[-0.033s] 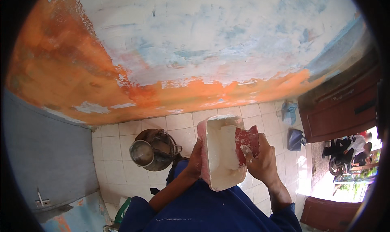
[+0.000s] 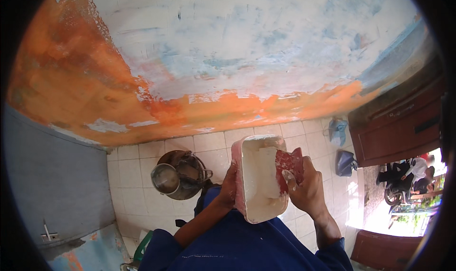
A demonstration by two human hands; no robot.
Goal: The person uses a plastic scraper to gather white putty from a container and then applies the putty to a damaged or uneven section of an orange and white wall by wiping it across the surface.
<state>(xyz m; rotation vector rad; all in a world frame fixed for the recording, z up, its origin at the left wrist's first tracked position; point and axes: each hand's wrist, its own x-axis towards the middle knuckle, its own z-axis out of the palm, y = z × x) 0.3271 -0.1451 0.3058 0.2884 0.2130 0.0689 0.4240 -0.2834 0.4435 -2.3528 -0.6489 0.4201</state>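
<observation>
In the head view my left hand (image 2: 227,188) grips the left side of a pink, rounded rectangular tub (image 2: 238,190) coated inside with creamy white filler (image 2: 254,176). My right hand (image 2: 308,190) is closed on a red, paint-flecked scraper (image 2: 289,161), whose filler-coated blade (image 2: 268,166) rests inside the right half of the tub. Ahead of both hands rises a wall (image 2: 256,43) patched white and pale blue over orange. My thumb on the scraper has white smears.
Left on the tiled floor (image 2: 209,145) stands a round dark container (image 2: 187,190) with a metal pot (image 2: 166,178). Bags (image 2: 345,162) lie right, beside an open brown door (image 2: 399,123); outside are people (image 2: 417,169) and a motorbike (image 2: 393,195). A grey wall (image 2: 57,176) is left.
</observation>
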